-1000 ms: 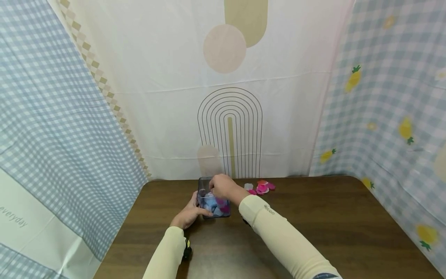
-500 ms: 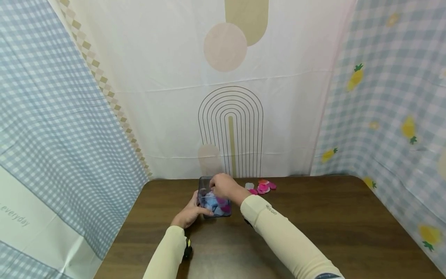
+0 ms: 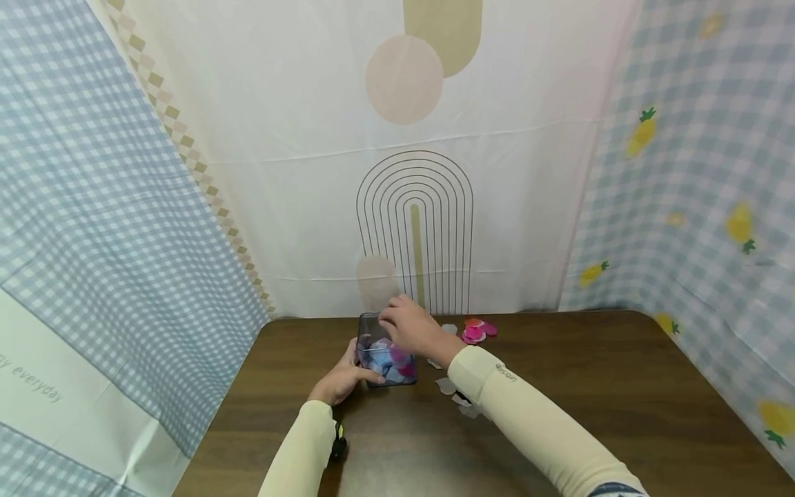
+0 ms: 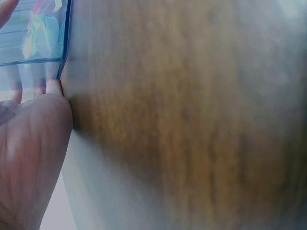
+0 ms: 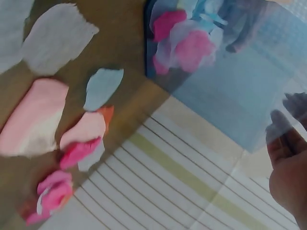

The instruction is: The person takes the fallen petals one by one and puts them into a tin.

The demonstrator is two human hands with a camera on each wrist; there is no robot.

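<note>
A clear plastic box (image 3: 368, 330) with blue, white and pink artificial petals (image 3: 390, 362) inside stands on the wooden table. My left hand (image 3: 342, 377) grips its left side, thumb along the front; in the left wrist view its fingers (image 4: 39, 87) show through the clear plastic. Over the box's upper right side hovers my right hand (image 3: 410, 326), fingers loosely bent. The right wrist view shows that hand (image 5: 290, 167) with its fingertips at the clear wall and no petal visible between them.
Bright pink and orange petals (image 3: 475, 332) lie in a small pile at the back of the table, right of the box. Pale petals (image 3: 446, 386) lie scattered under the right forearm. A printed white curtain (image 3: 310, 228) hangs directly behind the table's back edge.
My right hand has lifted a little and shifted right, rising from the box's opening. Pale petals by the forearm have come into view. The left hand keeps its hold on the box.
</note>
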